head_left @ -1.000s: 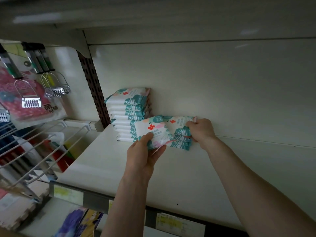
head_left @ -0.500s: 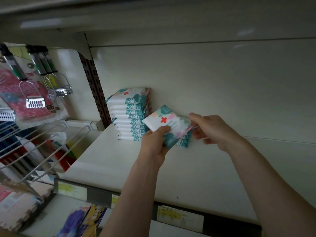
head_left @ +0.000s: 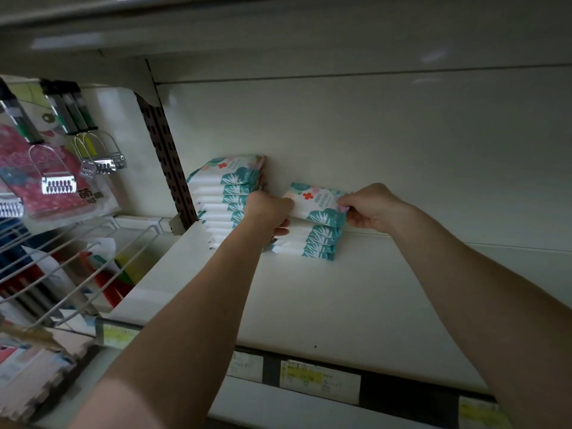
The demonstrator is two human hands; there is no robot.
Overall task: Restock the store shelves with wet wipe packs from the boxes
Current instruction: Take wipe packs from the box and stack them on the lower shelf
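Both arms reach up to the shelf (head_left: pixel 309 305). Left hand (head_left: pixel 269 209) fingers curl on the pack's (head_left: pixel 315 201) left end, and right hand (head_left: pixel 368 209) fingers pinch its right corner. It's a white pack w/ teal leaves + a red cross, sitting atop the short stack (head_left: pixel 309 243) by the back wall, right of the taller stack (head_left: pixel 229 193). Left fingertips are mostly hidden, and the print's too blurry to read.

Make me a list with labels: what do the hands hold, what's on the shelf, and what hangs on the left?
Left hand: grips the left end of the top wet wipe pack
Right hand: pinches its right end
Under it: short stack of packs
Further left: taller stack
Shelf: white, price labels on front edge
Hanging left: metal clip hangers
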